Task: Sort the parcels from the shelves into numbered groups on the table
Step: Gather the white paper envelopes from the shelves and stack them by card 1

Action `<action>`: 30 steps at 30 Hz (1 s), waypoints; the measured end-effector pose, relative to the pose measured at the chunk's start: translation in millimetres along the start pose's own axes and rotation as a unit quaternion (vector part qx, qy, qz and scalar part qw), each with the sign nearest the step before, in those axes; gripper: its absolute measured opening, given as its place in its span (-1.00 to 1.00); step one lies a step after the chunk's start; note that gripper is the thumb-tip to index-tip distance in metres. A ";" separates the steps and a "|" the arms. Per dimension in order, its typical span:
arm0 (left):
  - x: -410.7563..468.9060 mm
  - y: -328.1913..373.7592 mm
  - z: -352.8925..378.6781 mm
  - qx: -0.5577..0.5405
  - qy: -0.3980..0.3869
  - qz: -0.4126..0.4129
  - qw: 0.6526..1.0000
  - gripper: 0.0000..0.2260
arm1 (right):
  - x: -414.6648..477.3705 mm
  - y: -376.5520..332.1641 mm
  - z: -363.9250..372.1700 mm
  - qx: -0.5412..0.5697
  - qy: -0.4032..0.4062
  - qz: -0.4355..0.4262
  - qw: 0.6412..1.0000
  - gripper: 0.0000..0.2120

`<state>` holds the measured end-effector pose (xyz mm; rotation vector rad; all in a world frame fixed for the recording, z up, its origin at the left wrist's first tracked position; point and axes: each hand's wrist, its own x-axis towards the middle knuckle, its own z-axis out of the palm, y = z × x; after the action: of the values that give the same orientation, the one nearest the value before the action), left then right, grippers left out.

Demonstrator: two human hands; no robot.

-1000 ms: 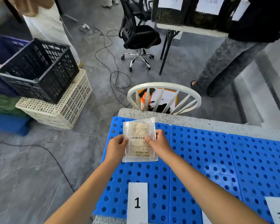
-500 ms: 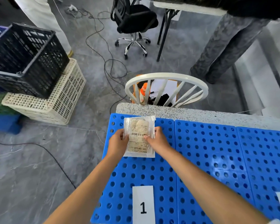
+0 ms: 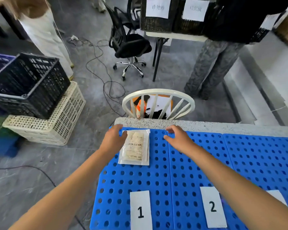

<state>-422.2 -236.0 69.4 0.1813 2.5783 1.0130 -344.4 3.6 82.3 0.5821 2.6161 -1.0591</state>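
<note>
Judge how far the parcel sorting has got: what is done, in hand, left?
Done: one parcel lies flat on the blue panel, in line with card 1. In hand: nothing gripped; the left hand rests at its edge, the right hand hovers apart. Left: no parcel by card 2; shelves out of view.

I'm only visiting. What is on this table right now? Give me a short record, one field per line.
Parcel: parcel, a flat clear bag with a barcode label, lies on the blue mat, in line with card 1
Left hand: left hand at the parcel's left edge, fingers relaxed; contact unclear
Right hand: right hand apart from the parcel, holds nothing
Cards: card 1 and card 2 at the near edge
Behind table: white chair
</note>
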 end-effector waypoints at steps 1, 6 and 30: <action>0.5 10.5 -0.6 0.031 -0.014 0.028 0.999 -0.64 | -0.5 -4.0 -6.0 -0.018 -0.014 -0.010 1.000 -0.63; -40.5 87.3 1.2 0.154 -0.021 0.206 0.966 -0.66 | -55.2 -7.8 -72.1 -0.027 0.062 -0.067 0.995 -0.65; -384.0 421.9 283.9 0.214 -0.136 0.530 0.809 -0.46 | -509.4 297.7 -236.7 -0.183 0.289 0.114 0.933 -0.40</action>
<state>35.1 158.0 273.6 1.8787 2.2821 0.5492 221.9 230.3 261.4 1.2137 3.0123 -0.3349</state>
